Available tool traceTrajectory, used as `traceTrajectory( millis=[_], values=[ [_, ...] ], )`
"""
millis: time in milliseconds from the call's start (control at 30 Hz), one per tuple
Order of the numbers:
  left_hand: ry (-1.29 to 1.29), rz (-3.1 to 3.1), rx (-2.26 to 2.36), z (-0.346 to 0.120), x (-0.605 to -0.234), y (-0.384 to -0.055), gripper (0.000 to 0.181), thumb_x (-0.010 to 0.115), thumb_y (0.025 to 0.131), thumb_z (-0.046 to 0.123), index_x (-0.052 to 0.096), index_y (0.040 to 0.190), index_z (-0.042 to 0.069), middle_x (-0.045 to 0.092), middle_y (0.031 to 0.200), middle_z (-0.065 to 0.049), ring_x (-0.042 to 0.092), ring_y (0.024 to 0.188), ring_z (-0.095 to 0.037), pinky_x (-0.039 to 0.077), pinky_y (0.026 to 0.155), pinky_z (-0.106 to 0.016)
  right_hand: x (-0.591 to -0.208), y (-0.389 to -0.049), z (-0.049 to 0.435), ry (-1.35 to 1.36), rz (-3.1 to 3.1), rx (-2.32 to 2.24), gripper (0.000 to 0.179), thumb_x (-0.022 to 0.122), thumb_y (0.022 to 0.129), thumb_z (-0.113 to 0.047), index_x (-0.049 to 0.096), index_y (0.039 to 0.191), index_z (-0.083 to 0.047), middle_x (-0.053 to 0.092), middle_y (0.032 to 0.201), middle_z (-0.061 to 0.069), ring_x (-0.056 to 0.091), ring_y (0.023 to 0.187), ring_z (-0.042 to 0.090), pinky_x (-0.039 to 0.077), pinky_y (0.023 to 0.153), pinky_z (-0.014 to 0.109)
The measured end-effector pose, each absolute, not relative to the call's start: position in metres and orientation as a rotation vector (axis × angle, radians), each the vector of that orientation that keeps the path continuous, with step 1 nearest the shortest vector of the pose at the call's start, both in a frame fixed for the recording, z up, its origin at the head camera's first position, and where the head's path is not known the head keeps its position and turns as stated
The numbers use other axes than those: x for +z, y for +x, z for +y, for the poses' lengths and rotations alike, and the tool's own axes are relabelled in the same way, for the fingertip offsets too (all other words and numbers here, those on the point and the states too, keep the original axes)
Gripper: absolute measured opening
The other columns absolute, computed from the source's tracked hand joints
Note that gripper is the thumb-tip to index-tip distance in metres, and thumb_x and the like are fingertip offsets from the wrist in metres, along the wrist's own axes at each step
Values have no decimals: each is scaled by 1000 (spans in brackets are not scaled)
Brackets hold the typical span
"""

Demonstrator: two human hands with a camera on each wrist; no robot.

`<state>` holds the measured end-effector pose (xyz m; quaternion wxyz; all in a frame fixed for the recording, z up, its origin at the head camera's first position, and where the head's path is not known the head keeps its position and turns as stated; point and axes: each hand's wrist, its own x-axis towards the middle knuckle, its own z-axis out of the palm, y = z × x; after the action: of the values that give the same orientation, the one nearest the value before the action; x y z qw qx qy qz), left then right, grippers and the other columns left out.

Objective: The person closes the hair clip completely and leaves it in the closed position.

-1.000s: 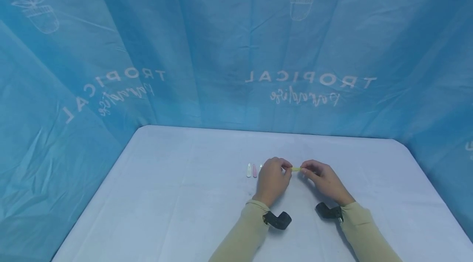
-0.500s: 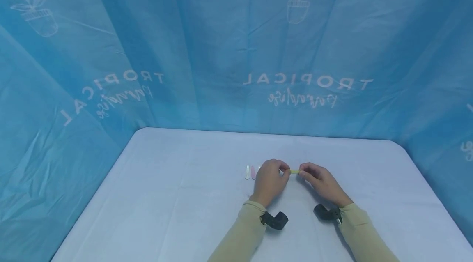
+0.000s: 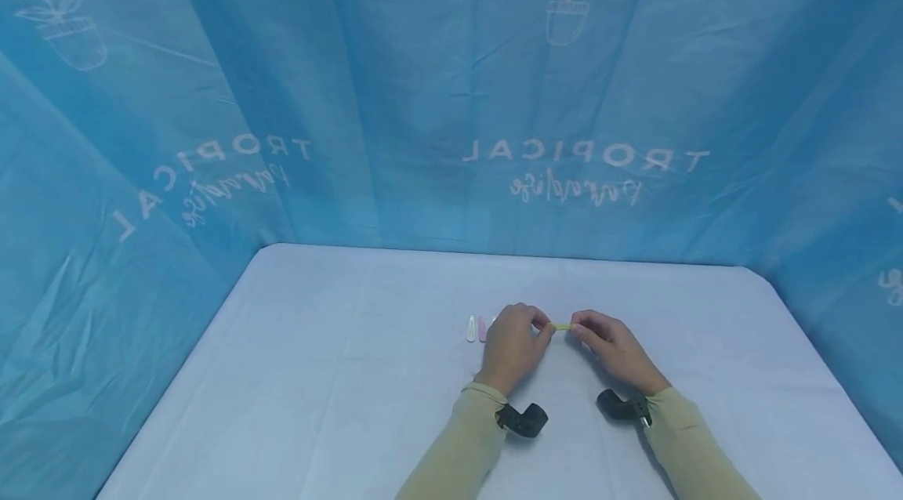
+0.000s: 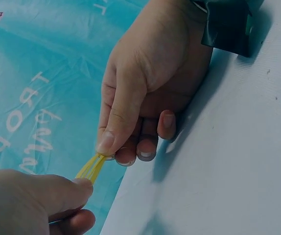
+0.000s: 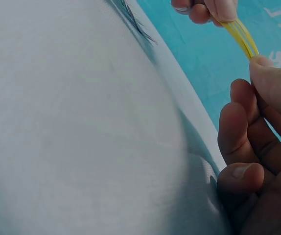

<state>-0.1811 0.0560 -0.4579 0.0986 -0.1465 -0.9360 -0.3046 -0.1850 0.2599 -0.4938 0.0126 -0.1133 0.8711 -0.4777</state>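
Note:
A yellow snap hair clip (image 3: 562, 327) is held between both hands, a little above the white table. My left hand (image 3: 515, 345) pinches one end between thumb and finger. The opposite end is pinched by my right hand (image 3: 617, 347). Close up in the left wrist view, the clip (image 4: 91, 168) shows its slotted, slightly bowed strips, and its ends are hidden under the fingertips. Beside my left hand lie a whitish hair clip (image 3: 471, 328) and a pink hair clip (image 3: 483, 329). A further clip there is mostly covered by that hand.
The table (image 3: 339, 375) has a white cloth over it. A blue printed curtain (image 3: 395, 92) hangs behind and along the sides. Each wrist carries a black camera mount, one on the left sleeve (image 3: 455, 445) and one on the right sleeve (image 3: 698, 441).
Both hands keep their pinch on the yellow hair clip and barely move. The whole view has shifted slightly with the head. The clips on the table stay where they lay.

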Motion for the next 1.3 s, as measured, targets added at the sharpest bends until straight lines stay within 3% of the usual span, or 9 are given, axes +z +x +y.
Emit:
traceTrajectory(
  millis=[400, 733, 1033, 1300],
  values=[
    [-416, -2757, -847, 59, -460, -180, 12, 74, 92, 29, 76, 91, 17, 65, 82, 9, 57, 80, -6, 46, 68, -20, -491, -185, 256, -273, 2735, -1421, 30, 57, 103, -35, 65, 108, -6, 64, 102, 5, 54, 93, 21, 45, 80, 29],
    [-400, -2740, -875, 62, -462, -178, 11, 75, 89, 27, 76, 87, 16, 63, 80, 9, 56, 78, -7, 48, 69, -21, -485, -183, 255, -283, 2718, -1441, 25, 59, 103, -28, 66, 108, -5, 67, 107, 6, 55, 96, 18, 47, 85, 29],
    [-394, -2724, -899, 62, -462, -177, 11, 76, 88, 26, 75, 85, 16, 61, 78, 9, 54, 75, -6, 46, 66, -20, -484, -183, 254, -267, 2737, -1409, 27, 58, 103, -30, 66, 107, -5, 68, 110, 6, 58, 106, 22, 46, 97, 48],
    [-378, -2720, -907, 64, -463, -175, 12, 77, 88, 26, 74, 83, 16, 61, 77, 9, 55, 74, -5, 46, 66, -21, -486, -183, 254, -245, 2744, -1416, 27, 58, 103, -30, 67, 108, -5, 68, 110, 7, 59, 109, 24, 45, 99, 50]
  ],
)
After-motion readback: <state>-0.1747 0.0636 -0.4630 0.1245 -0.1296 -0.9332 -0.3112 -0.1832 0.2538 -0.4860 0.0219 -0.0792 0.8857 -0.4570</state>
